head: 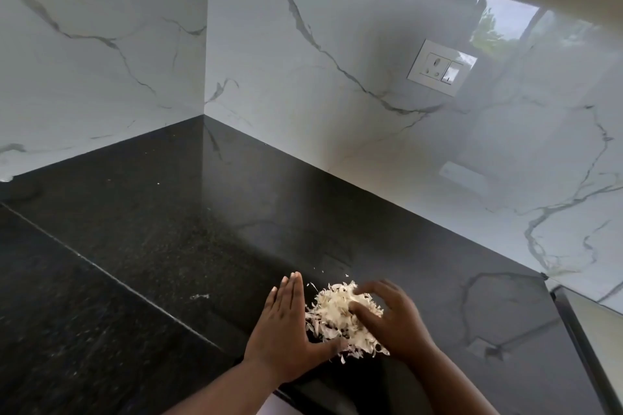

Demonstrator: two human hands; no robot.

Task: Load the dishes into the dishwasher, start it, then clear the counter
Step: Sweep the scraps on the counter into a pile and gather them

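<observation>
Both hands bracket a pile of pale peel scraps [344, 317] low in the frame, just right of centre. Left hand [286, 323] is flat, fingers straight and together, pointing toward the top of the frame, its inner edge against the left side of the pile, thumb spread out under the near edge of the scraps; it grasps nothing, just presses against the heap. Right hand [394, 320] sits on the right side of the pile, fingers loosely bent and spread, fingertips [354, 307] dug into the top of the scraps; somewhat blurred, so whether it actually pinches any scraps cannot be told. Forearms come in from the bottom edge.

Pile lies on a black speckled countertop [151, 246], near its front edge. A few loose flakes lie just beyond the heap toward the wall, and a small smear of bits [199, 296] sits left of the left hand, apart from the pile. A thin seam line runs diagonally across the countertop from the left edge toward bottom centre.

White marble-look backsplash [320, 44] with grey veins fills the upper half, meeting in a corner at upper centre-left. A white socket-and-switch plate [438, 68] is mounted on the right wall panel, upper right, with a window reflection beside it. Dark vertical edge of something at the lower right corner, unclear what.
</observation>
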